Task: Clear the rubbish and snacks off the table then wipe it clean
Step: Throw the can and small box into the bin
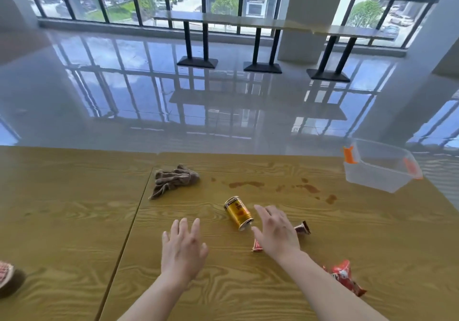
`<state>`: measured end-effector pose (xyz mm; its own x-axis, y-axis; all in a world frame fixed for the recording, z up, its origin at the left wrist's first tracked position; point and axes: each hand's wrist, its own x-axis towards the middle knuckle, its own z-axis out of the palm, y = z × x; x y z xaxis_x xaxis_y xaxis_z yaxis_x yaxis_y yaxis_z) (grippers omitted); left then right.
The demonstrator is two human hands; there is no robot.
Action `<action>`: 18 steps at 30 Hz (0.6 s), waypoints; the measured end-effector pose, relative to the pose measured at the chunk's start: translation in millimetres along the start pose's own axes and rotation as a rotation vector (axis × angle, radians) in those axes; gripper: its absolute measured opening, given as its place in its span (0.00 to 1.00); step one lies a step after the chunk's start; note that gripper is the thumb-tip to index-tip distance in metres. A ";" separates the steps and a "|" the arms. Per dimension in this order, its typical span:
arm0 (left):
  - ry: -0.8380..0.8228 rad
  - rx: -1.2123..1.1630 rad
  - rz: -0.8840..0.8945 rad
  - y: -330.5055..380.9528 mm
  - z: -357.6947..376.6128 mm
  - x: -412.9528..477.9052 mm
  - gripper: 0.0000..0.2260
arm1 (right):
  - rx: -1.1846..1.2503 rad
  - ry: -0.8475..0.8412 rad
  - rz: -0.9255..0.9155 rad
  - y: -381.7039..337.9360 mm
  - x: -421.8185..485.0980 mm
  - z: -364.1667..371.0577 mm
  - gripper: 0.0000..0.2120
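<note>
A yellow drink can (238, 212) lies on its side on the wooden table (74, 209). My right hand (275, 231) hovers open just right of the can, above a red snack wrapper (257, 246) and partly hiding a dark red wrapper (303, 228). My left hand (183, 248) hovers open over the table, left of the can, holding nothing. A larger red snack packet (346, 278) lies beside my right forearm. A crumpled brown cloth (173, 179) lies behind the can to the left. Brown spill stains (248, 184) mark the table beyond the can.
A clear plastic box (380, 169) with orange clips stands at the table's far right corner. A red-patterned object (7, 278) is cut off by the left frame edge. Beyond the table are glossy floor, a long counter on black legs and windows.
</note>
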<state>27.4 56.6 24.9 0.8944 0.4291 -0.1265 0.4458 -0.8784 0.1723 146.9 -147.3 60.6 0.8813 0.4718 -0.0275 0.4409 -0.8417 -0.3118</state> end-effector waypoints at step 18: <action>-0.163 -0.042 -0.369 -8.2 42.3 41.4 0.13 | 0.021 -0.328 -0.026 -4.7 111.4 62.7 0.37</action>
<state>59.1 72.6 -23.1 0.6577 0.6722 -0.3399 0.7402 -0.6604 0.1261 232.3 -74.3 -0.6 0.7663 0.5555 -0.3229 0.4558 -0.8242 -0.3361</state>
